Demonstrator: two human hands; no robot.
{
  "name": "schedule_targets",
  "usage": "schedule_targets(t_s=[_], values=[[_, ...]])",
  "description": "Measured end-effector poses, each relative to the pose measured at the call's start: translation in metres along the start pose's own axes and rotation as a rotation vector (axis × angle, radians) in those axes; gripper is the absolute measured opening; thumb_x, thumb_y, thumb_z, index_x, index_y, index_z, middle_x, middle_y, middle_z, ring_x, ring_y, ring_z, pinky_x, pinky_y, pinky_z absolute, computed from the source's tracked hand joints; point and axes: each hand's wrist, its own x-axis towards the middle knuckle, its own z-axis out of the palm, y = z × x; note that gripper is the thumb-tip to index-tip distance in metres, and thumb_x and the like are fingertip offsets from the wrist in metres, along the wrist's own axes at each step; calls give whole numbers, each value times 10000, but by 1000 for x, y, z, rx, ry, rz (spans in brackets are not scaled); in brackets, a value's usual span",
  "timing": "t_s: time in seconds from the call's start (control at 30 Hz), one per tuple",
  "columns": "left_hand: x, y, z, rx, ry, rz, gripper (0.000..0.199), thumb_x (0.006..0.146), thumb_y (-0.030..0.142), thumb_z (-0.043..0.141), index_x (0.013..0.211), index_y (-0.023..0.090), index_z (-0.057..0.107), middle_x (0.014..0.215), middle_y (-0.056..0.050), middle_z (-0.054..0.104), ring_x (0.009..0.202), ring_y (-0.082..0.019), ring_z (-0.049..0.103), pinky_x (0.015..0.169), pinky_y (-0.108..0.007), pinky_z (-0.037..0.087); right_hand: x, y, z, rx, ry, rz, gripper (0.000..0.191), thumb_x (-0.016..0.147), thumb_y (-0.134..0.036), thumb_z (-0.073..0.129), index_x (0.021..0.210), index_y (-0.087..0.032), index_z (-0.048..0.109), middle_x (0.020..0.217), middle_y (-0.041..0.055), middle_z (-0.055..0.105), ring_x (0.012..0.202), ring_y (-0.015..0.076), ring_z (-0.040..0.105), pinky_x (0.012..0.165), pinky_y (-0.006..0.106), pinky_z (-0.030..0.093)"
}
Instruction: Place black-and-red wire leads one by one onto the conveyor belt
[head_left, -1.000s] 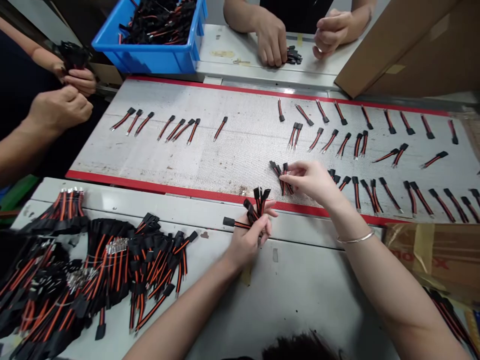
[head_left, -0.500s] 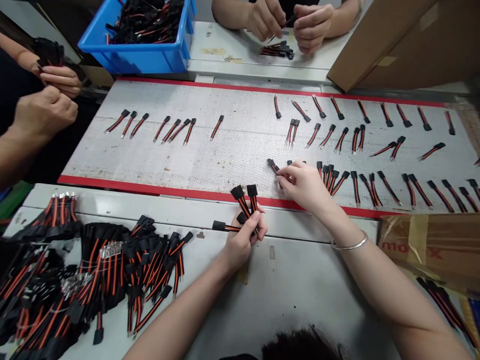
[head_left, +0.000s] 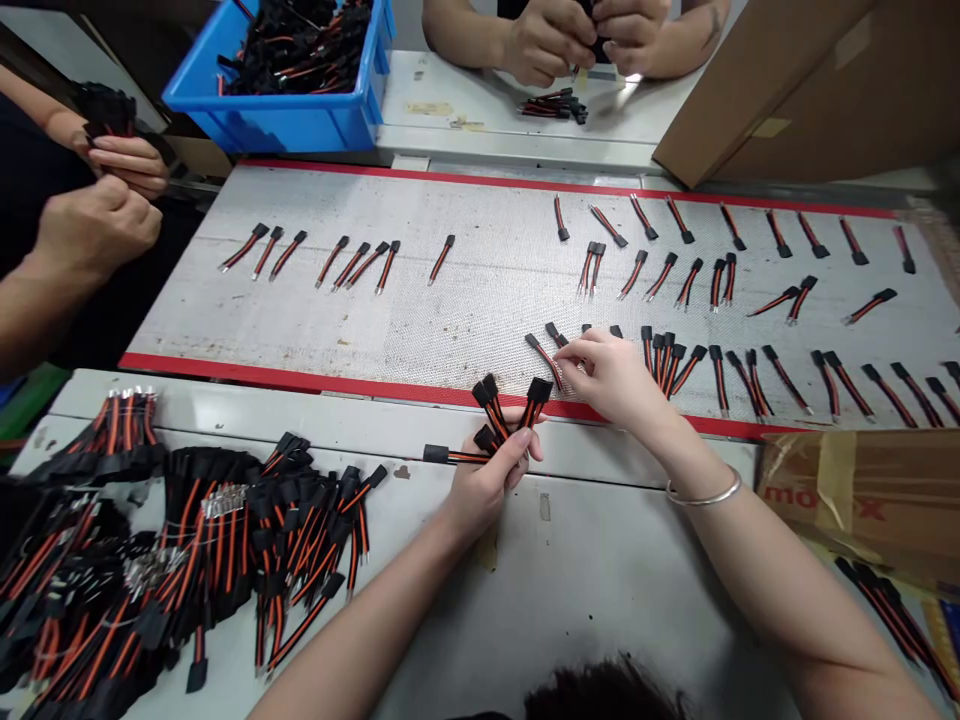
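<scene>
My left hand is closed round several short red-and-black cable leads. Their black connectors fan out above the fingers, and one lead points off to the left. Over the near side of the mesh belt, my right hand is pinched at the lower part of a lead on the belt. Another lead beside it is partly hidden by the fingertips. To the right of this hand, a row of similar leads lies along the near edge.
Bundled leads are piled on the table at left. A blue bin of leads stands beyond the belt. Cardboard boxes border the right side. Two co-workers' hands are at the left and far side.
Another lead now lies on the belt at my right fingertips. The connectors in my left hand are spread differently, some leaning toward the right hand. The far co-worker's hands have risen.
</scene>
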Motion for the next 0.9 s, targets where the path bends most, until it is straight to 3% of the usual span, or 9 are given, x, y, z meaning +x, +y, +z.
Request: schedule_targets(t_s=[0.33, 0.53, 0.63, 0.77, 0.83, 0.9], values=[[2, 3, 3, -38, 49, -3, 333, 821, 455, 750, 960, 180, 623, 668, 26, 636, 395, -38, 353, 420, -246, 251, 2, 10, -14, -125, 72, 81, 269, 839, -130, 554, 848, -147, 823, 782, 96, 681, 649, 190, 590, 698, 346, 483], [2, 1, 3, -30, 72, 40, 268, 850, 399, 724, 982, 184, 635, 726, 14, 663, 419, -42, 376, 447, -255, 286, 1, 3, -16, -122, -14, 137, 269, 817, -99, 551, 788, -128, 816, 766, 109, 690, 699, 214, 617, 715, 358, 475], [0, 0, 2, -1, 46, 84, 207, 888, 373, 697, 962, 196, 620, 766, 5, 684, 462, -53, 401, 486, -256, 319, -2, -7, -23, 110, -76, 139, 222, 850, -179, 590, 830, -149, 809, 762, 81, 702, 702, 198, 618, 710, 355, 485], [-3, -5, -1, 21, 49, 119, 186, 898, 357, 702, 951, 204, 612, 774, 2, 678, 522, -79, 443, 530, -262, 372, -13, -27, -35, 692, -467, -19, 266, 854, -363, 730, 1046, -190, 789, 895, 53, 707, 718, 145, 606, 632, 292, 507], [-4, -9, -3, 8, 65, 109, 203, 883, 365, 727, 953, 207, 621, 755, 15, 650, 551, -86, 460, 545, -258, 384, -19, -38, -37, 789, -517, -88, 330, 823, -332, 794, 1129, -209, 773, 974, 62, 690, 765, 142, 595, 598, 267, 498], [-4, -12, -5, 7, 78, 88, 215, 871, 373, 747, 952, 208, 636, 741, 23, 625, 583, -92, 477, 560, -251, 390, -23, -46, -36, 793, -486, -144, 332, 828, -287, 809, 1153, -229, 773, 989, 67, 679, 837, 158, 597, 608, 265, 499]])
